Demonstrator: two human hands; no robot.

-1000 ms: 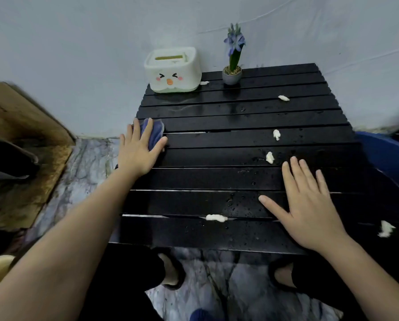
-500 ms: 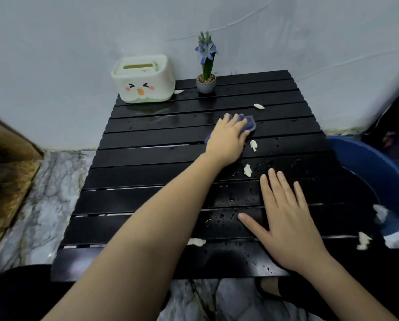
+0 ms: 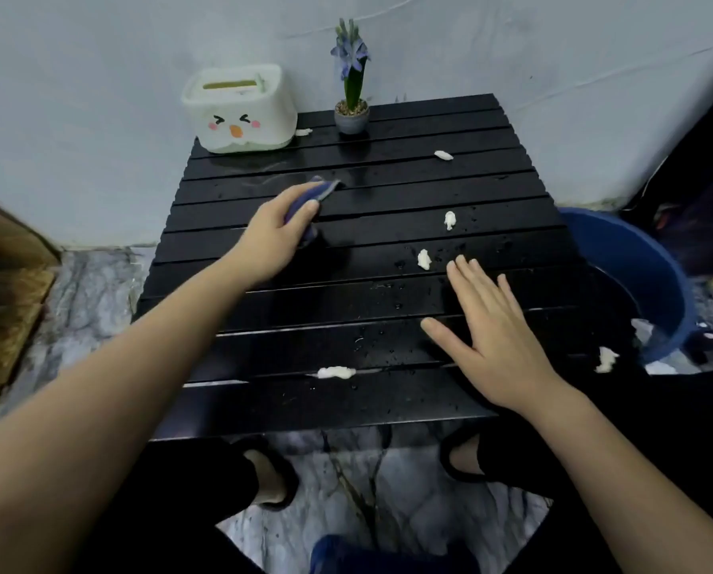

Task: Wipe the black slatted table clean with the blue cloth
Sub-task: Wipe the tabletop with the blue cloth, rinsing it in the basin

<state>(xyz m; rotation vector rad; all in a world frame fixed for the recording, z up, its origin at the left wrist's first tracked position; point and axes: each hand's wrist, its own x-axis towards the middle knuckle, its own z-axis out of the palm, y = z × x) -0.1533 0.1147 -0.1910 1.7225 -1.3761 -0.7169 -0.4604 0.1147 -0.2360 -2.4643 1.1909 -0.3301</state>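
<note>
The black slatted table is wet, with water drops and several white scraps on it, such as a scrap near the middle and another scrap by the front edge. My left hand grips the blue cloth on the table's left middle, thumb curled over it. Flat on the slats at the front right lies my right hand, fingers straight and spread.
A white tissue box with a face and a small potted purple flower stand at the table's back edge against the wall. A blue basin sits on the floor to the right. My feet are below the front edge.
My left hand swept the cloth from the left edge to the right across the table, then back toward the left middle. It now grips the cloth instead of pressing flat. The right hand stayed put.
</note>
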